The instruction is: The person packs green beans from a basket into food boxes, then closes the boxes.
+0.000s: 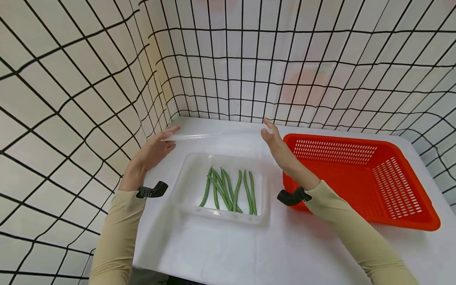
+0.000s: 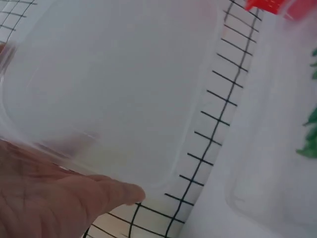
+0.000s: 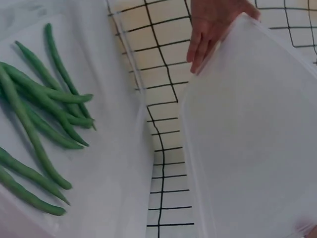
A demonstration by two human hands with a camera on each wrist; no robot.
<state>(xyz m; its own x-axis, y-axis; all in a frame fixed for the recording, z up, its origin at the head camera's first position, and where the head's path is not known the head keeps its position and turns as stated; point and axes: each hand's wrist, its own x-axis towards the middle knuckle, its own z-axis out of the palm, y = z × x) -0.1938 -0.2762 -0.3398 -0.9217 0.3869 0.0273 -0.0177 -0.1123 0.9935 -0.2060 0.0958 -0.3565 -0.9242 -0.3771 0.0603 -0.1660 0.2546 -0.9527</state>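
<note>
A translucent plastic lid [image 1: 196,137] is held up, nearly edge-on in the head view, behind a clear plastic container [image 1: 221,217]. My left hand [image 1: 154,152] grips its left edge, and the left wrist view shows the thumb [image 2: 119,192] along the border of the lid [image 2: 109,89]. At the opposite edge, my right hand [image 1: 277,144] holds the lid with its fingers; in the right wrist view only a bit of that hand shows at the lower right corner. Several green beans [image 1: 236,192] lie lengthwise on the container's bottom, some crossing each other.
A red plastic basket [image 1: 327,178] with slotted walls stands right of the container, under my right forearm. Black wire grid panels [image 1: 242,59] rise at the back and on both sides. White cloth [image 1: 213,249] covers the table, whose front edge is at the bottom.
</note>
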